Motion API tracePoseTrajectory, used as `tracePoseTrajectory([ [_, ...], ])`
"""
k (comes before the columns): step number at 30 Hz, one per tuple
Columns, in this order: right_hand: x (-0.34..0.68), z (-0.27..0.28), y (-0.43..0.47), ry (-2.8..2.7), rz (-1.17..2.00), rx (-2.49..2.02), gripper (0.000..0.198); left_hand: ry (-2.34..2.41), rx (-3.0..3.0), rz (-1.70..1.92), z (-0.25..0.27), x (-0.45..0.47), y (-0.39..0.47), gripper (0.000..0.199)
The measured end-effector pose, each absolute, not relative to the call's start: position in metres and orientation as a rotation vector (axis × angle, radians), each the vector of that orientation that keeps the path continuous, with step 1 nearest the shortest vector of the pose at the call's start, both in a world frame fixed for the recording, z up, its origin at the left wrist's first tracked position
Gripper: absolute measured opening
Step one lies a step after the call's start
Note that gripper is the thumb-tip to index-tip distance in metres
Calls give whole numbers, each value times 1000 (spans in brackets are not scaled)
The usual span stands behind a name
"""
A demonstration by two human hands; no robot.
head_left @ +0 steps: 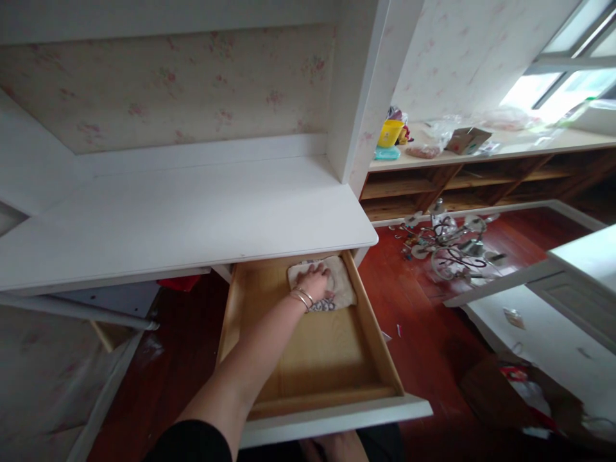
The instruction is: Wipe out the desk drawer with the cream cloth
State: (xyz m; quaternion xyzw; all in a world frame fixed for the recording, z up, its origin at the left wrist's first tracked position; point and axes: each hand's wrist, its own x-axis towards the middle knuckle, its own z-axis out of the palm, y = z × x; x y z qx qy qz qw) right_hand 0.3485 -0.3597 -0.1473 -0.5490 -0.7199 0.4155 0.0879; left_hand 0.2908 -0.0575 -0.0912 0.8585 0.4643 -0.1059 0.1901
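Observation:
My left hand [315,282] reaches into an open wooden drawer [308,359] under a white desk [183,212]. It presses on a beige cloth [342,282] with a dark patterned edge, which lies at the drawer's back right corner. Thin bracelets circle the wrist. The drawer holds nothing else that I can see. My right hand is out of view.
A dark red wooden floor lies to the right, with a tangled chandelier [452,247] on it. A low wooden shelf [481,179] under the window carries a yellow container [389,133], a cardboard box [466,139] and bags. White panels [543,321] lie at the right.

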Motion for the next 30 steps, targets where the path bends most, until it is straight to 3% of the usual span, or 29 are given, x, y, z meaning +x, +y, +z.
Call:
tracePoseTrajectory([
  [17,349,-121,-358,-2117,1241,-1622,28,1248,2438,-339,-63,291,-104,76],
  [23,347,-108,-355,-2100,1247,-1655,30,1127,2469,-378,-64,293,-144,93],
  [30,344,-98,-354,-2085,1256,-1655,31,1059,2447,-545,-61,300,-193,77],
])
